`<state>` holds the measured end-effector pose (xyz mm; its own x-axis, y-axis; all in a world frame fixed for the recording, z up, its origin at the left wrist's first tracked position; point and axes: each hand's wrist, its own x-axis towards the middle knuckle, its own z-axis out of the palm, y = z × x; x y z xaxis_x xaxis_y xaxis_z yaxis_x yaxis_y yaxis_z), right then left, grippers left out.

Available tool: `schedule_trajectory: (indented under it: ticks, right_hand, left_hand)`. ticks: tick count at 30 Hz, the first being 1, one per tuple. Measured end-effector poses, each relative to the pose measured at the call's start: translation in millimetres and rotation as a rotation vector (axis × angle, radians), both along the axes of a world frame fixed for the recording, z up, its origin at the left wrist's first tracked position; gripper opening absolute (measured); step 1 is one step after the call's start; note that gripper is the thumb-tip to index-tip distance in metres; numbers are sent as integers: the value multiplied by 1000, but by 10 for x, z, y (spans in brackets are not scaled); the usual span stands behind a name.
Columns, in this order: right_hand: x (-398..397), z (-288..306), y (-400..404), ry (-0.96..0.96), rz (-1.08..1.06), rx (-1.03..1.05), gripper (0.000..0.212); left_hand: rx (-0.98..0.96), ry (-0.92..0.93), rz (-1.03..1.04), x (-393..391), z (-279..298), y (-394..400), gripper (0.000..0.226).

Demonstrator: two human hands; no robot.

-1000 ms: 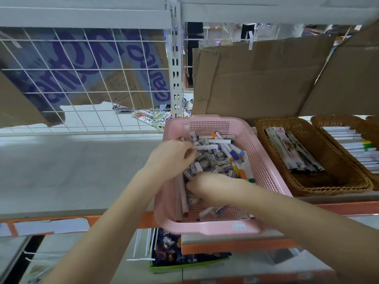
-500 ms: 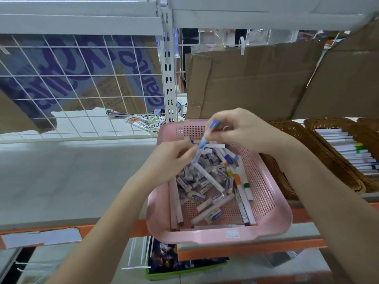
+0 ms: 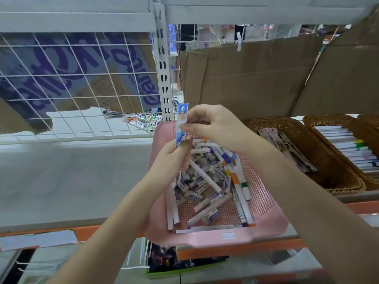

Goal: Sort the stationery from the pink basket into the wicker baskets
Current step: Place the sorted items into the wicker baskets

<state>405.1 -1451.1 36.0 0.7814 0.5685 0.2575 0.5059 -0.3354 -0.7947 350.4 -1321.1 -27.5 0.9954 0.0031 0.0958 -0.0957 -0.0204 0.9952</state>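
Blue-and-white packet (image 3: 181, 124) held upright over the far rim of the pink basket (image 3: 272, 218); right hand (image 3: 213, 128) pinches its middle, left hand (image 3: 174, 156) pinches its lower end.

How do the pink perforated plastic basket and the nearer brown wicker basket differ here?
The pink perforated plastic basket holds a jumbled heap of markers and erasers; the nearer brown wicker basket holds a few flat packets lying side by side. The pink one overhangs the shelf's front edge; the wicker one sits further back. Both are open-topped and stand on the same shelf.
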Motion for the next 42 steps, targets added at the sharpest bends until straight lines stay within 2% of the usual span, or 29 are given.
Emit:
schedule_trajectory:
  ticks: [2,4,6,9,13,15,18,21,23,29,32,38,42]
  right_hand:
    - [9,-88,-65,-17,-31,-100,7]
    - [-12,-270,-84,-44,-25,-307,7]
    - [-96,-538,-27,-56,89,-568,13]
    - [-207,-900,124,-51,238,-882,21]
    - [-119,-1136,279,-43,183,-1161,32]
    - [-125,-1156,308,-33,164,-1191,30]
    - [-161,-1137,274,-27,171,-1081,23]
    - [-214,-1121,206,88,203,-983,24]
    - [-234,-1129,188,88,180,-961,23]
    - [-287,-1139,288,-91,98,-1100,17]
    - [-336,-1162,368,-150,63,-1172,27]
    - [-271,-1224,392,-152,82,-1215,25]
    - [-198,-1315,340,-275,106,-1278,24]
  left_hand:
    - [-1,0,56,-15,-46,57,40]
    - [28,-16,121,-34,-81,116,43]
    - [29,-29,172,-59,-104,154,49]
    - [-73,-30,205,-90,-117,144,49]
    - [-70,-55,199,-125,-132,99,45]
    - [-64,-61,187,-141,-133,88,44]
    - [-70,-47,177,-152,-124,79,42]
    - [-58,-40,165,-148,-121,77,40]
    - [-49,-43,165,-145,-118,79,40]
    - [-14,-67,154,-135,-151,99,39]
    - [-24,-71,152,-129,-184,94,42]
    - [-8,-70,150,-145,-196,92,47]
    - [-1,-73,161,-154,-197,94,42]
